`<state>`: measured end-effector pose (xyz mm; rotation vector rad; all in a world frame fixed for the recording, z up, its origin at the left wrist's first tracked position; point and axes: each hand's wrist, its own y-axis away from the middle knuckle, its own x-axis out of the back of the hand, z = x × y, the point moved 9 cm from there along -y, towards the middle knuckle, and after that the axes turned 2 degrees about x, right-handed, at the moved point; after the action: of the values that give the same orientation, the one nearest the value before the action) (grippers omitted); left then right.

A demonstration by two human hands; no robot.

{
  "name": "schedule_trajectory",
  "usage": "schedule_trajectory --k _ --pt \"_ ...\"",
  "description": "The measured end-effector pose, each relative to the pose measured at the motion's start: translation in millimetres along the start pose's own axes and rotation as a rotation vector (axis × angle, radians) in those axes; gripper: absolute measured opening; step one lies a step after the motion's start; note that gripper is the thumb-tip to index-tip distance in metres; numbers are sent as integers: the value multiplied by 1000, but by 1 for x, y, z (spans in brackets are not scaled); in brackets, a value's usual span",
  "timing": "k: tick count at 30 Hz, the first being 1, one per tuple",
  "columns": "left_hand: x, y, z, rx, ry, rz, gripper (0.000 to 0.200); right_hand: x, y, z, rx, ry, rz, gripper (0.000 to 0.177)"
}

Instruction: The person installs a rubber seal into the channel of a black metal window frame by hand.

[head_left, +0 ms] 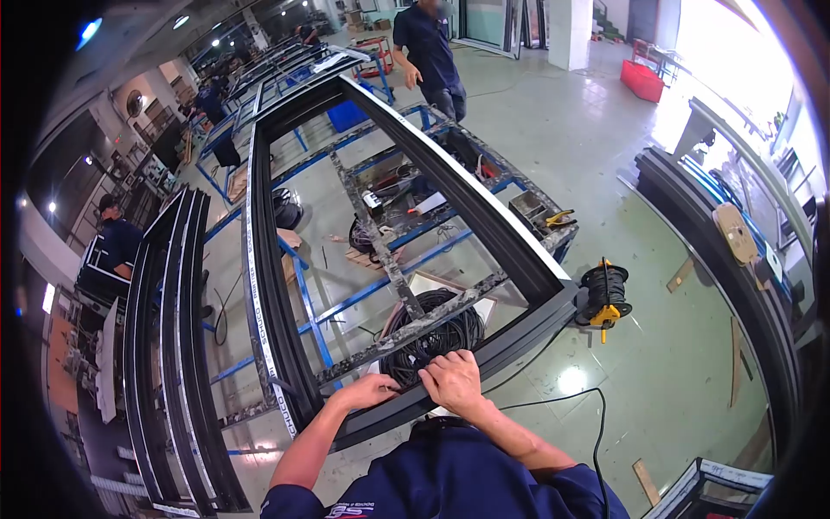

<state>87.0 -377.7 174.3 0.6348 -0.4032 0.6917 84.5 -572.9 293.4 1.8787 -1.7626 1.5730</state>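
A large dark window frame (519, 342) with white protective strips lies across a work stand in front of me. My right hand (454, 382) is closed over its near bar, fingers curled onto the inner edge. Just left of it, my left hand (367, 392) is at the inner edge of the same bar, fingers bent together; what they pinch is too small to make out. Below both hands, inside the frame's opening, a coil of black cord or rubber strip (437, 333) lies in an open cardboard box.
The blue steel stand (350, 304) carries a tool tray (415, 203) and yellow-handled pliers (560, 218). A cable reel (604, 294) is at the frame's right corner. More profiles stand left (177, 346) and right (692, 208). A person (428, 52) stands beyond the stand.
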Motion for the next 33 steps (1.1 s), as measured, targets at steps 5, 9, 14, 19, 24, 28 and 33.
schedule_trajectory --k 5,9,14,19,24,28,33 --pt "4 2 11 58 -53 39 28 -1 2 0 17 -5 41 27" --pt "-1 -17 21 78 21 13 30 3 -1 -2 11 19 19 24" --pt "-3 -30 40 -84 -112 -6 33 1 1 -2 -1 27 24 25" --pt "-3 -39 35 -30 0 9 29 2 1 -2 -7 21 35 25" --pt "-2 -41 22 248 220 -14 20 1 0 -1 -4 4 35 25" --pt "-8 -43 10 313 194 41 16 -3 0 1 -22 9 16 25" --pt "-9 -53 11 178 94 15 27 -5 -1 1 -21 19 13 26"
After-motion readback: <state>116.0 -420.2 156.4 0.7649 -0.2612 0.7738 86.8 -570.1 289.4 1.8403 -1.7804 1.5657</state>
